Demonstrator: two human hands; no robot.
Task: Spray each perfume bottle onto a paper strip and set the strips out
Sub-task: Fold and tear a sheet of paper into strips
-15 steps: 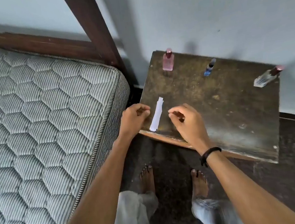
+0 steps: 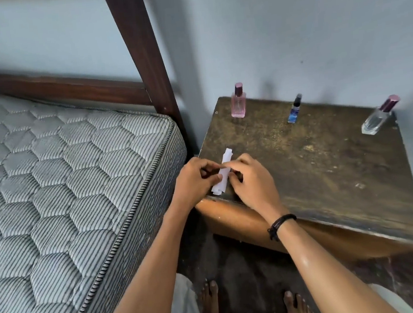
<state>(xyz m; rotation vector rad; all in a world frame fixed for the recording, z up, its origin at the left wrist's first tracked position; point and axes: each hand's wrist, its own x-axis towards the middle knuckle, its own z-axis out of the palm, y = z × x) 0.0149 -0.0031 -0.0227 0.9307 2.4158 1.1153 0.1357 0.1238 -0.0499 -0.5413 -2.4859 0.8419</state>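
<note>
Right now both hands are close together over the near left part of the small brown table point(image 2: 317, 169), at about 8 o'clock on its top. The left hand point(image 2: 195, 180) has its fingers curled in and pinches the left side of the white paper strip point(image 2: 222, 180). The right hand point(image 2: 252, 184) is curled too and pinches the same paper strip from the right side, with one fingertip laid across it. The paper strip lies between the two hands, with its top end poking out toward 12 o'clock and its bottom end near the table's front edge. I cannot tell if it is one piece or a few pieces stacked. Three perfume bottles stand well apart from each other along the far side of the table by the wall. The pink bottle point(image 2: 238, 101) is at about 11 o'clock, the little blue bottle point(image 2: 295, 110) is at about 12 o'clock, and the clear bottle point(image 2: 380, 117) with a dark pink cap is at about 2 o'clock, near the corner. A black wristband point(image 2: 280, 225) goes around the right wrist. At 9 o'clock from the table is a striped mattress point(image 2: 63, 198), with a dark wooden bed post point(image 2: 142, 55) rising at its corner. Two bare feet point(image 2: 211, 300) stand on the dark floor at 6 o'clock.
</note>
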